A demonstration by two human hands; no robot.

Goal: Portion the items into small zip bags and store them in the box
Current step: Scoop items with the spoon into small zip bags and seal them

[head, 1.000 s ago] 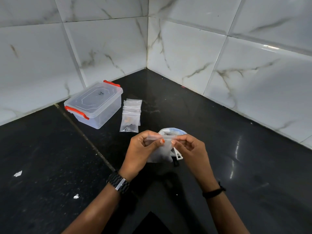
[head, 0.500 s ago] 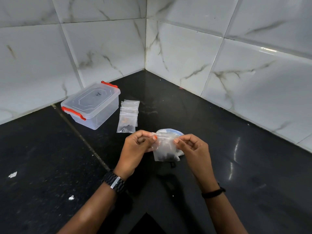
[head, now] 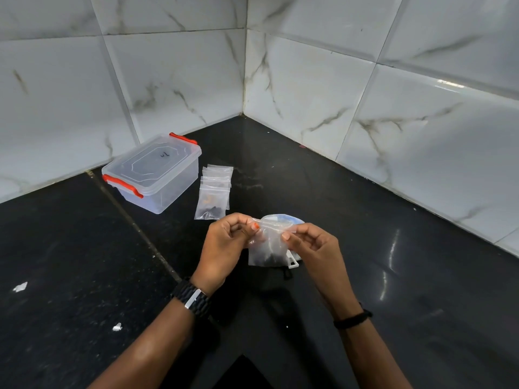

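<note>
1. Both hands are pinching the top edge of 1 small zip bag (head: pixel 266 248): the left hand (head: pixel 224 248) at its left corner, the right hand (head: pixel 311 248) at its right corner.
2. Black stone counter (head: pixel 365 220) is meeting white marble-look wall tiles (head: pixel 309 94) in a corner.
3. Bag is hanging above the counter, long axis vertical, opening up, dark pieces at the bottom.
4. Closed clear box (head: pixel 153 172) with orange clips is standing to the left, with a pile of bags (head: pixel 214 192) lying just beside it.

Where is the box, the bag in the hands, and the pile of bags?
box (head: pixel 157 169), head view, on its clear lid.
held bag (head: pixel 266 248), head view, on its hanging lower part.
bag pile (head: pixel 213 197), head view, on the top bag.
</note>
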